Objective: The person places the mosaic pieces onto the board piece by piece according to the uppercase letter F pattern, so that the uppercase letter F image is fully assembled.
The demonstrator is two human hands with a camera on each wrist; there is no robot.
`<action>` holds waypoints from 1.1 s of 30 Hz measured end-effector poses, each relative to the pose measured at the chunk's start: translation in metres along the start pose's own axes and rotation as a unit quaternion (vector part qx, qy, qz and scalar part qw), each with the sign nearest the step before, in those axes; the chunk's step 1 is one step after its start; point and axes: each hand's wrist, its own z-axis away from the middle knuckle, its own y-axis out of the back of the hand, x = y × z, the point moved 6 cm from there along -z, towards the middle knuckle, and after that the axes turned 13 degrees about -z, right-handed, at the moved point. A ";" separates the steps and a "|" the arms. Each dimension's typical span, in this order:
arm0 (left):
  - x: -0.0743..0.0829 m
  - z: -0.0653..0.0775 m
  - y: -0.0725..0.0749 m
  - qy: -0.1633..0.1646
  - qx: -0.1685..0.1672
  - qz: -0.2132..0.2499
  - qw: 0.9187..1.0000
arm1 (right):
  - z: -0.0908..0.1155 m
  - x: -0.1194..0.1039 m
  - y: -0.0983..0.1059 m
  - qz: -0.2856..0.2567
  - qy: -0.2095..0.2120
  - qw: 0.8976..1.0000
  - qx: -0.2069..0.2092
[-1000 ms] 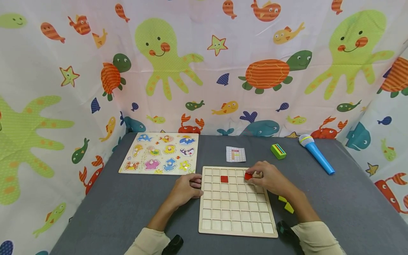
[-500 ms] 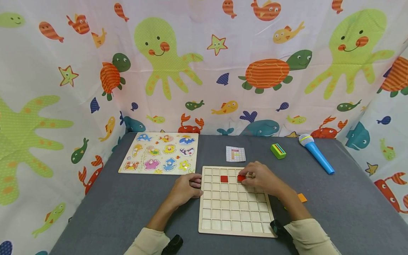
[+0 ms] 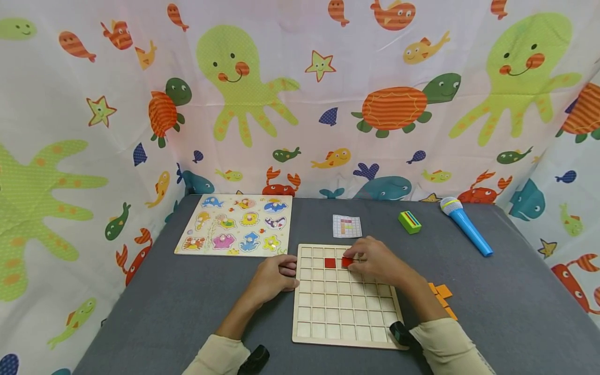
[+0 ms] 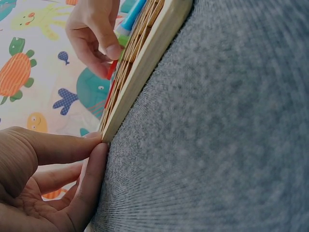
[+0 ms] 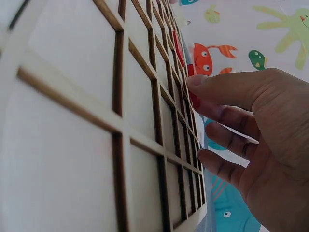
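Note:
A wooden grid board (image 3: 338,302) lies on the grey table. My left hand (image 3: 272,276) pinches its left edge between thumb and fingers, close up in the left wrist view. One red square tile (image 3: 330,263) sits in a cell of the second row. Just right of it, my right hand (image 3: 377,260) pinches another red square tile (image 3: 346,262) over the same row. In the right wrist view, thumb and index finger grip this red tile (image 5: 194,99) right at the grid, while the other fingers are loosely bent. The right hand hides several cells of the upper right board.
Orange tiles (image 3: 443,291) lie right of the board, partly hidden by my right forearm. A small printed grid card (image 3: 347,227) is behind the board. Further right are a green striped block (image 3: 410,222) and a blue toy microphone (image 3: 471,229). A sea-animal puzzle (image 3: 234,225) lies back left.
My right hand has moved left across the board with the red tile, towards the placed red tile. Its forearm has uncovered orange tiles and covered the yellow-green ones. The left hand stays put.

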 end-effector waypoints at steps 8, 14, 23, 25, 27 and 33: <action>-0.001 0.000 0.000 0.000 0.002 -0.004 1.000 | -0.004 -0.005 -0.007 0.021 0.010 1.000 -0.001; -0.001 0.000 0.000 -0.001 0.001 -0.002 1.000 | -0.007 -0.005 -0.010 0.036 0.004 0.999 -0.004; -0.002 0.000 -0.001 0.001 0.000 -0.003 1.000 | -0.008 -0.004 -0.011 0.044 -0.004 0.999 0.000; -0.003 0.000 -0.001 0.000 0.001 -0.003 1.000 | -0.008 -0.004 -0.011 0.042 -0.004 0.999 0.001; -0.003 0.000 -0.001 0.000 0.001 -0.003 1.000 | -0.007 -0.004 -0.010 0.036 -0.004 0.999 0.001; -0.003 0.001 -0.001 0.000 0.003 -0.003 1.000 | -0.004 -0.004 -0.008 0.004 -0.004 1.000 -0.002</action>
